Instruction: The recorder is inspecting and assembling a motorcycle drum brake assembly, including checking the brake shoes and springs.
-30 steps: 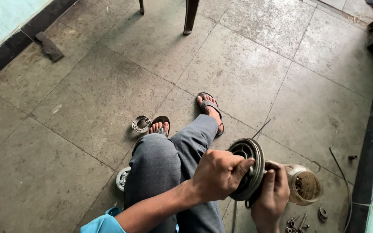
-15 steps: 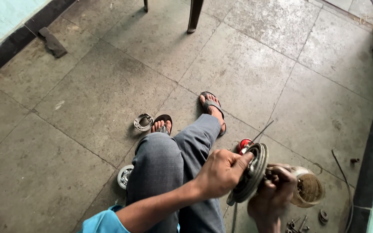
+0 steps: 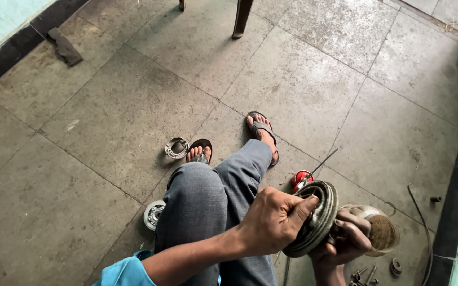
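My left hand (image 3: pixel 274 220) reaches across my lap and grips the near face of a round, grooved, dirty metal disc (image 3: pixel 320 211). The disc is held on edge above the floor, to the right of my grey-trousered knee (image 3: pixel 200 198). From below, my right hand (image 3: pixel 345 239) holds its far side, fingers curled around the back. Just behind that hand a round transparent jar (image 3: pixel 384 232) with brownish contents rests on the floor. Beyond the disc lies a red-handled screwdriver (image 3: pixel 302 179), its thin shaft pointing up and right.
A small metal housing (image 3: pixel 176 147) lies by my sandalled foot (image 3: pixel 200 151). A round bearing-like part (image 3: pixel 153 214) sits left of my knee. Loose bolts (image 3: pixel 361 275) and a wire (image 3: pixel 419 204) lie at the right. Chair legs (image 3: pixel 241 18) stand at the top.
The disc has tipped from nearly facing me to more on edge, both hands still on it. The red-handled screwdriver has come into sight behind it.
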